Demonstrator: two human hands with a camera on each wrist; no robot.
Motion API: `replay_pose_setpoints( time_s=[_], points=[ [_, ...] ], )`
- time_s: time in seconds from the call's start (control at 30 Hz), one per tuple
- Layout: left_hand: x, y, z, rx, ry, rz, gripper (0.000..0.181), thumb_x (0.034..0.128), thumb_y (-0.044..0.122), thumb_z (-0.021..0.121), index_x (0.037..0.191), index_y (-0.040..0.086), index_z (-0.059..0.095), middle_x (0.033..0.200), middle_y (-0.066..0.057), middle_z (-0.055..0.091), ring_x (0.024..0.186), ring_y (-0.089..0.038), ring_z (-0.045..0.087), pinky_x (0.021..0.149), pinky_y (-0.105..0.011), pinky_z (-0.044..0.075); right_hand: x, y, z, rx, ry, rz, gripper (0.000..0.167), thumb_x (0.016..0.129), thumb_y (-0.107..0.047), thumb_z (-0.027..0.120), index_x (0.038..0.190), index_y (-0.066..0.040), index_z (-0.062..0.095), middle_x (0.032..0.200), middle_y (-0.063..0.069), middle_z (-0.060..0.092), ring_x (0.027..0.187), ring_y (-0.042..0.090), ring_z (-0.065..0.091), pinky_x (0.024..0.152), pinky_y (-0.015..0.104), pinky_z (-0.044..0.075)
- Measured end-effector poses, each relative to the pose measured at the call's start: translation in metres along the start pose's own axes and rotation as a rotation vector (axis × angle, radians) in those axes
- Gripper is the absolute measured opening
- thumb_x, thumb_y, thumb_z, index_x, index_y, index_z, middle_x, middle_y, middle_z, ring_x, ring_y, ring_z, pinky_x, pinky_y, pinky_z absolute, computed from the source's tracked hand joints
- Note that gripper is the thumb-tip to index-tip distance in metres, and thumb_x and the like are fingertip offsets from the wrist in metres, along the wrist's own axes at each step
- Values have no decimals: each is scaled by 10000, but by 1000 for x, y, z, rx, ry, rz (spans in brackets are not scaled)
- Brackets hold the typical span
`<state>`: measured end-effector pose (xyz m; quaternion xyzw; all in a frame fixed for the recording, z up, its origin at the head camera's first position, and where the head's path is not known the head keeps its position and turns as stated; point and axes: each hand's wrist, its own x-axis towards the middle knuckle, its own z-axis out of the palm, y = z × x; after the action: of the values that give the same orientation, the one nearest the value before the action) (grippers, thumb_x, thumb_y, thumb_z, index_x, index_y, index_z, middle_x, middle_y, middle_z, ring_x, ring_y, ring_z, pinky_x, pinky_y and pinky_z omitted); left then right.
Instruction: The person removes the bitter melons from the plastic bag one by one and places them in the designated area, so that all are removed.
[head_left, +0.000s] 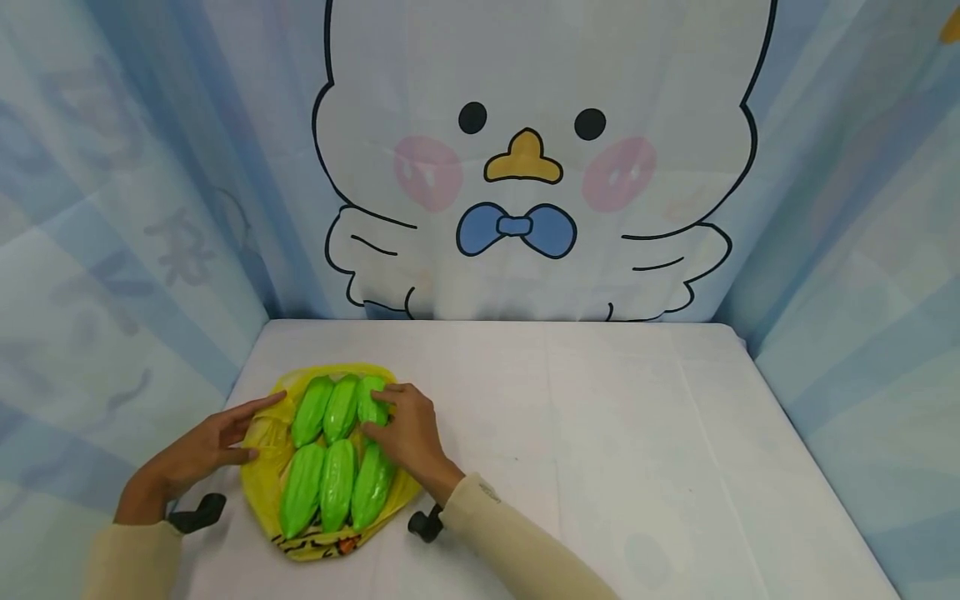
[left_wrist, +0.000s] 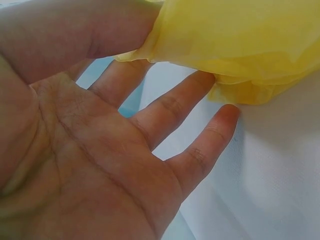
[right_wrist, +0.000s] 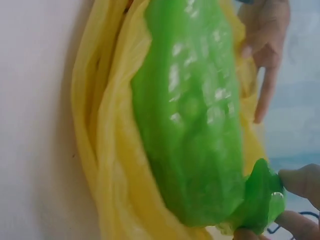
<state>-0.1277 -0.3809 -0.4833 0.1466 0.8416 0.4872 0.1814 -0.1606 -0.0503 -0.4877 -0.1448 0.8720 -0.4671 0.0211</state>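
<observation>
The right hand (head_left: pixel 408 429) pinches the back-right of six glossy, ridged green oblong pieces (head_left: pixel 339 486), in two rows within an opened yellow plastic bag (head_left: pixel 261 485) on white cloth (head_left: pixel 637 450); the left hand (head_left: pixel 202 450), fingers spread, touches the bag's left side

six glossy green gourds (head_left: pixel 339 483), two rows, yellow bag (head_left: pixel 262 487) around

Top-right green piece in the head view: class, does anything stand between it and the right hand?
Nothing visible does: the right hand pinches the top-right green piece directly; the yellow bag lies around, not over it.
</observation>
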Motion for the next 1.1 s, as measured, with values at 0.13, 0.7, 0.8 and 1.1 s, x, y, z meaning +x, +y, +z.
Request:
replay_pose_setpoints(
  time_s=[0.13,0.7,0.8,1.1],
  points=[
    [1,0,1,-24,-11,5,737,1068,101,624,1706,125,255,1611,267,283,1280,285,341,944,-142,474,-7,-4,-5,89,-22,38,483,925,-179,848,1389,-131,722,1485,76,610,1396,267,576,1102,373,534],
    [0,0,1,37,5,-23,742,1072,137,625,1712,165,251,1686,174,233,1301,255,332,1088,-554,492,-24,-2,-39,309,97,-29,513,942,-123,818,1435,-109,675,1550,68,535,1427,247,561,1013,295,567],
    [0,0,0,30,4,-39,747,1072,157,630,1714,184,249,1718,102,221,1282,264,321,1096,-736,402,-22,6,-47,313,137,-14,518,932,-109,825,1428,-93,678,1546,75,537,1423,253,565,1007,301,570],
    [2,-5,-2,17,-8,-67,760,1072,169,636,1718,208,237,1695,129,222,1235,303,331,924,-145,457,-17,33,-65,275,252,17,526,900,-77,851,1402,-58,693,1523,96,566,1402,265,589,982,310,581]
  ],
)
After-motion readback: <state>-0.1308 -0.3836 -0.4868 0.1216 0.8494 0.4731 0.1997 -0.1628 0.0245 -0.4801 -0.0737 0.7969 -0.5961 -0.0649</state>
